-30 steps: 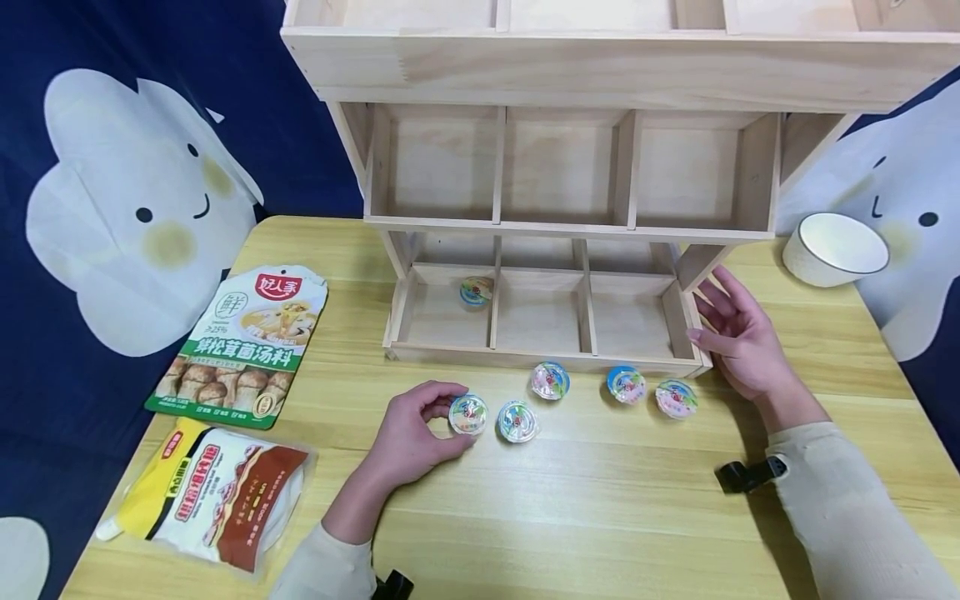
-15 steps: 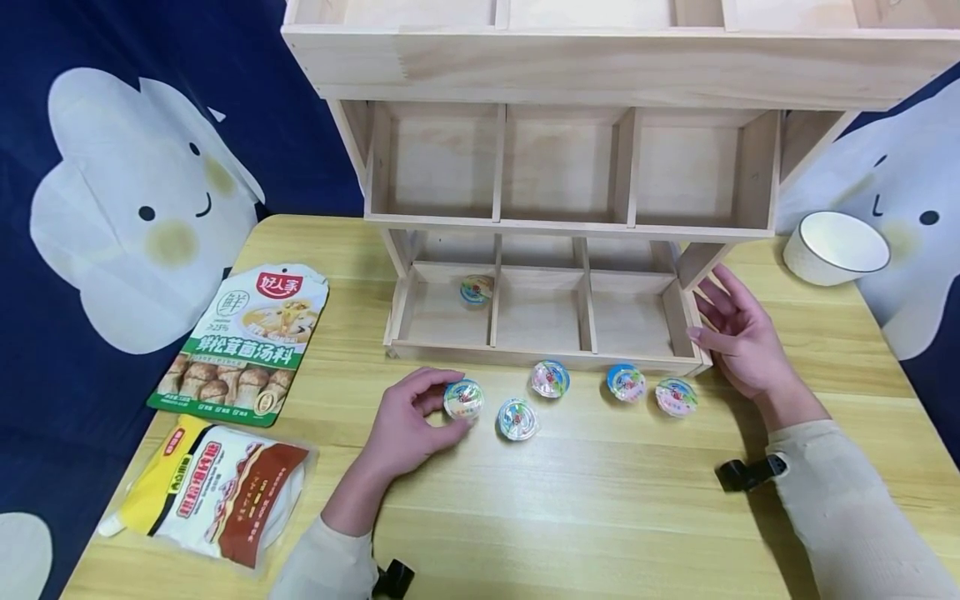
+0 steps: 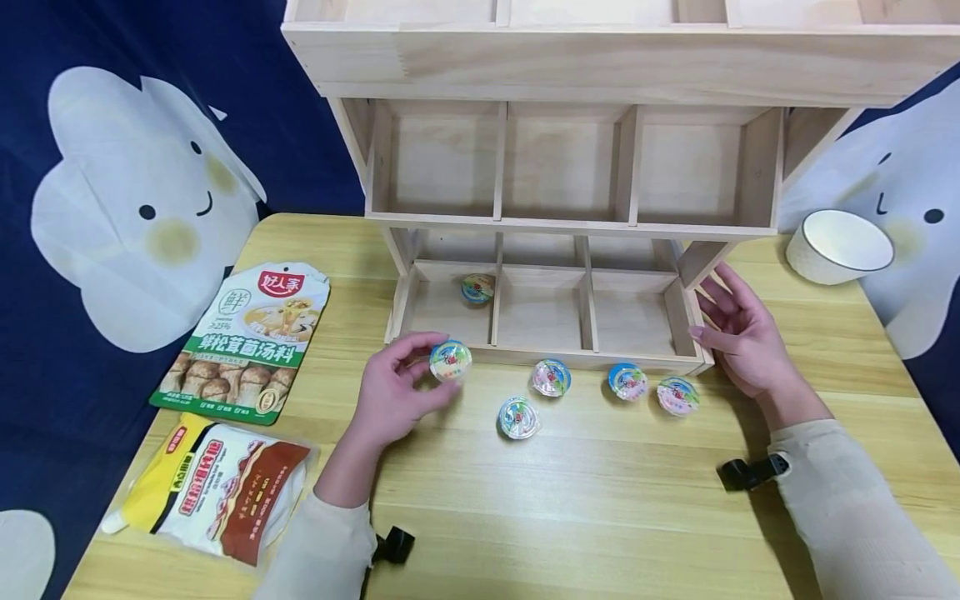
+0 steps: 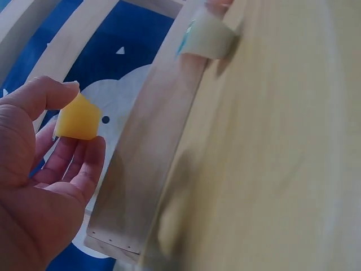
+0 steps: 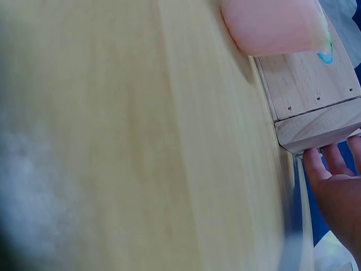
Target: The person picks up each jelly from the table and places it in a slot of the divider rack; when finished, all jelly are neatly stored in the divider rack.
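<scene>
My left hand (image 3: 397,387) pinches a jelly cup (image 3: 451,361) between thumb and fingers, just in front of the lower left of the wooden shelf (image 3: 570,358). In the left wrist view the cup's yellow body (image 4: 79,118) shows between the fingertips. One jelly cup (image 3: 477,288) lies in the bottom row's left compartment. Several more stand on the table before the shelf, among them a cup (image 3: 519,417) nearest me and a pink one (image 3: 678,396) at the right. My right hand (image 3: 742,342) rests its fingertips against the shelf's right end, fingers loosely bent.
At the left lie a green-and-white soup pouch (image 3: 240,342) and a yellow, white and brown bag (image 3: 213,487). A white bowl (image 3: 840,247) stands at the back right of the table (image 3: 585,517). The shelf's middle row (image 3: 570,162) overhangs the bottom one.
My left hand has lifted the jelly cup and carried it forward and slightly left, towards the shelf's front edge. The right hand has stayed at the shelf's end.
</scene>
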Demonstrator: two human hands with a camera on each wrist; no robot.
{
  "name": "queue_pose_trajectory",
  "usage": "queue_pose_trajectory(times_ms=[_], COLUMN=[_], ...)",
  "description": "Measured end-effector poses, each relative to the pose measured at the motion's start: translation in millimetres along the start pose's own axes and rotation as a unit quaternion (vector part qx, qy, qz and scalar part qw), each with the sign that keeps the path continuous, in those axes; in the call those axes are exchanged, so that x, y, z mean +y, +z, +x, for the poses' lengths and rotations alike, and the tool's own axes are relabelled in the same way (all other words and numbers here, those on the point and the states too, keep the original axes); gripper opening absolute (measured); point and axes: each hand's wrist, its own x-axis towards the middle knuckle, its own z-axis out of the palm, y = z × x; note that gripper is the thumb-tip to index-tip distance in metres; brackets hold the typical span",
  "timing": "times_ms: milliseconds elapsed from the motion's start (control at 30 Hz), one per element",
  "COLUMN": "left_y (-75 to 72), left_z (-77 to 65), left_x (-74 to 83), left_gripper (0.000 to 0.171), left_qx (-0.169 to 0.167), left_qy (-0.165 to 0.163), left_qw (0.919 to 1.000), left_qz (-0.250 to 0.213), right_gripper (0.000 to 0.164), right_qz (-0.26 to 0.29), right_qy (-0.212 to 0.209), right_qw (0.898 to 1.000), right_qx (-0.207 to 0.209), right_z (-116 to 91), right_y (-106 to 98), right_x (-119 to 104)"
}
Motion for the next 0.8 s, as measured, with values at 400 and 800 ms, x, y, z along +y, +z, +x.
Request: queue_pose_trajectory(times_ms=[400,800], left_y=[-5.7,-10.4], left_z=[33.8,64.8], left_x=[3.8,-6.5], left_gripper=[0.054,0.053], left_qx=[0.016,-0.035], left_qy=[0.003,-0.037], left_qw=[0.9999,0.9983], left_qz=[0.002,0.028], right_gripper=[0.095,0.096], right_qz=[-0.005,-0.012], right_qy=[0.002,-0.001], right_qw=[1.000,1.000], right_qx=[-0.002,0.000], right_z=[0.2,0.0], right_y=[1.0,1.5], right_x=[-2.5,-1.3])
